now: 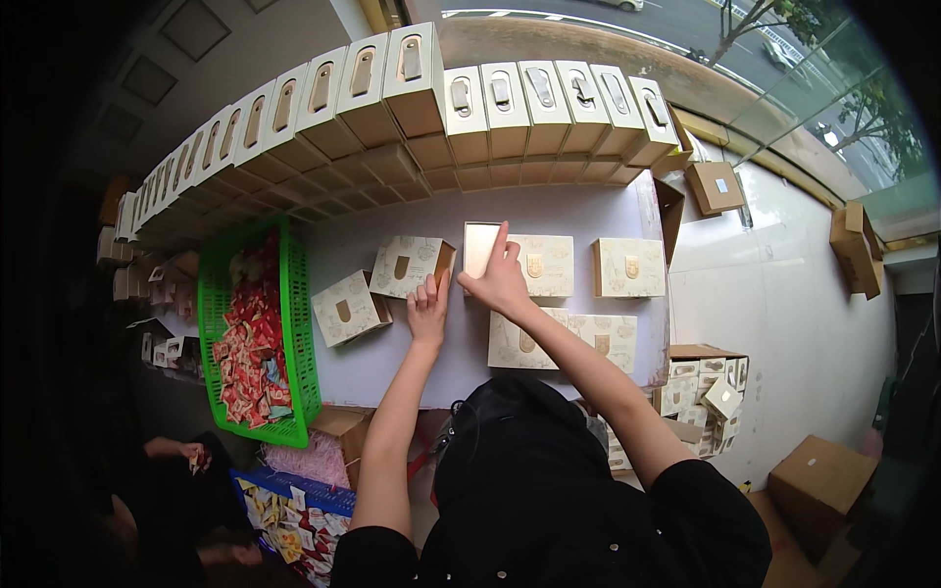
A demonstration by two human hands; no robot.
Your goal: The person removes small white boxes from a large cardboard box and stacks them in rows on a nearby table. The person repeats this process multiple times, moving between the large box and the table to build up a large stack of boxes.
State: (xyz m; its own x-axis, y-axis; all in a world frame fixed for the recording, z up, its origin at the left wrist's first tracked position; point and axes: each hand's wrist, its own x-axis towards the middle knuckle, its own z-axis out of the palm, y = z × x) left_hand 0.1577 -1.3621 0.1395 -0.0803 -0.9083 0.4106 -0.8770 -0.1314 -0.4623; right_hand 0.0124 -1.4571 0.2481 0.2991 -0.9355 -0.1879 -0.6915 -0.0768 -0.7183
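My right hand lies across a cream gift box with a gold emblem. Its thumb rests at the near left corner and the index finger reaches to the far edge, spanning the plain pale left part. To the left, my left hand is beside another patterned box, its slightly parted fingers at the brown right end of that box. A tilted box lies further left. Two patterned boxes sit side by side nearer me, and one more box stands to the right.
Long stacked rows of handled boxes line the table's far side. A green basket of red wrapped packets stands left. Below it is a blue crate of packets, near another person's hand. Cartons stand on the floor at right.
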